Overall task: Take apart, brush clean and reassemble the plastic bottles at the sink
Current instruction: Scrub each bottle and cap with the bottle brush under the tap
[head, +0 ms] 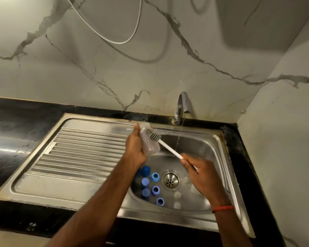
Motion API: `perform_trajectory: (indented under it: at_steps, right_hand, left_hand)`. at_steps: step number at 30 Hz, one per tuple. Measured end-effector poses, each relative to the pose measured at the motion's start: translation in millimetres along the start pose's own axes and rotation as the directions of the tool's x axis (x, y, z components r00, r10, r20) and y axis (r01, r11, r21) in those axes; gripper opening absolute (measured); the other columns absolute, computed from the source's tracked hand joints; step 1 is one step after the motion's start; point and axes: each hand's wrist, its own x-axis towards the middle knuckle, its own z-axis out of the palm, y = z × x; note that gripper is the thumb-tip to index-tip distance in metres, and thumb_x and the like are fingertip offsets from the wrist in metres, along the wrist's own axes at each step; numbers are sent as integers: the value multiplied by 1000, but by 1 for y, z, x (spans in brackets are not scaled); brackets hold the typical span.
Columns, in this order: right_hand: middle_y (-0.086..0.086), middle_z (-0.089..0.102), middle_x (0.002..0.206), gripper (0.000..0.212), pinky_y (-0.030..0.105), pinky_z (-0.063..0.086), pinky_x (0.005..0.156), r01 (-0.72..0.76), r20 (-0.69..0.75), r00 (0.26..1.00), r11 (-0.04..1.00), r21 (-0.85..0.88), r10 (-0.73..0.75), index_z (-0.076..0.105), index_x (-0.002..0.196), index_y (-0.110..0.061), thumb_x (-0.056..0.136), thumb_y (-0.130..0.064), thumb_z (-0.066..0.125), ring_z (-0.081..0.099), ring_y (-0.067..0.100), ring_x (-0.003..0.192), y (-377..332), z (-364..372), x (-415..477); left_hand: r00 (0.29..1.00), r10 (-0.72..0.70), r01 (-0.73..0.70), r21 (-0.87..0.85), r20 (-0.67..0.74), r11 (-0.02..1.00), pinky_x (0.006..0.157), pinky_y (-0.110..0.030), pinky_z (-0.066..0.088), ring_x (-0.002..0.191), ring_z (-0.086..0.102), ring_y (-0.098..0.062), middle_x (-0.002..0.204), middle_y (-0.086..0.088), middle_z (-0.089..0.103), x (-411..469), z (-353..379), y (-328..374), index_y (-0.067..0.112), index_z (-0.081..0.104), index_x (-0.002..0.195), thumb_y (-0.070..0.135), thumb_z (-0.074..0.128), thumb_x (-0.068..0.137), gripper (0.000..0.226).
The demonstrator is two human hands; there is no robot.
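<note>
My left hand (135,148) grips a clear plastic bottle body (150,143) above the sink basin, tilted with one end toward the wall. My right hand (198,173) holds the white handle of a bottle brush (169,148). Its grey bristle head (152,134) lies against the outside of the bottle. On the basin floor lie three blue caps (145,171) and three blue screw rings (155,176) left of the drain. Several clear teats (177,194) rest to the right of the rings, partly hidden by my right hand.
The tap (181,106) at the back wall runs a thin stream of water into the steel basin (212,145). The drain (171,180) sits at the basin's middle. A ribbed draining board (78,148) lies to the left, with black countertop (11,122) around it.
</note>
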Motion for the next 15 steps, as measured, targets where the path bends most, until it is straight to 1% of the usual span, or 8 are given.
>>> perform_trajectory:
  at_steps: [2, 3, 5, 7, 9, 10, 12, 15]
  right_hand:
    - [-1, 70, 76, 29, 40, 55, 65, -11, 23, 1000, 995, 103, 9, 64, 109, -59, 97, -33, 61, 66, 14, 68, 8, 0, -11]
    - [-1, 70, 75, 31, 41, 55, 64, -21, 12, 1000, 992, 122, 19, 63, 108, -62, 96, -33, 61, 66, 14, 66, 12, 0, -14]
    - [-4, 69, 72, 26, 40, 54, 61, -36, -14, 999, 992, 123, 38, 66, 115, -51, 96, -34, 60, 64, 12, 63, 16, 1, -16]
    - [-8, 67, 71, 26, 27, 53, 60, -38, -50, 998, 997, 71, 42, 70, 120, -33, 97, -36, 58, 62, 8, 65, 20, 4, -11]
    - [-10, 63, 69, 26, 14, 44, 58, -39, -90, 995, 998, 55, 44, 72, 117, -23, 98, -33, 58, 60, 7, 66, 22, 6, -5]
    - [-10, 61, 67, 25, 14, 42, 58, -36, -101, 994, 997, 62, 42, 73, 116, -21, 98, -32, 58, 58, 7, 64, 23, 7, -2]
    - [-9, 58, 64, 27, 16, 40, 57, -29, -111, 993, 997, 76, 37, 72, 117, -21, 99, -33, 56, 56, 5, 60, 24, 10, 4]
    - [-7, 57, 61, 27, 14, 38, 53, -30, -100, 994, 997, 74, 37, 71, 116, -21, 100, -35, 55, 54, 5, 57, 29, 11, 10]
  left_hand:
    - [1000, -18, 18, -8, 2, 1000, 70, -43, 56, 90, 68, -27, 105, -14, 71, 1, 0, 2, 10, 63, 130, 57, 56, 94, 60]
    - [1000, -21, 21, 2, 2, 1000, 68, -43, 57, 89, 68, -27, 103, -14, 71, 0, 1, 1, 10, 64, 129, 58, 56, 94, 60]
    - [1000, -7, 6, 27, 19, 1000, 71, -43, 56, 86, 68, -27, 97, -12, 73, 0, 5, -5, 11, 63, 126, 59, 53, 95, 58]
    - [999, 48, -50, 75, 21, 996, 81, -45, 53, 86, 68, -25, 88, -8, 74, 1, 10, -13, 13, 64, 120, 64, 53, 92, 59]
    - [990, 138, -135, 207, -1, 969, 87, -47, 53, 89, 67, -26, 87, -7, 73, 2, 18, -20, 15, 65, 111, 66, 59, 83, 59]
    - [985, 170, -161, 267, -11, 950, 86, -46, 54, 89, 67, -26, 88, -8, 72, 2, 21, -24, 15, 66, 107, 64, 61, 82, 55]
    - [979, 198, -177, 309, -39, 934, 79, -43, 55, 87, 66, -26, 93, -10, 70, 4, 24, -28, 15, 67, 103, 55, 60, 91, 42]
    - [980, 194, -177, 269, -41, 947, 71, -40, 56, 87, 68, -24, 100, -11, 69, 4, 23, -31, 14, 66, 109, 51, 60, 95, 41]
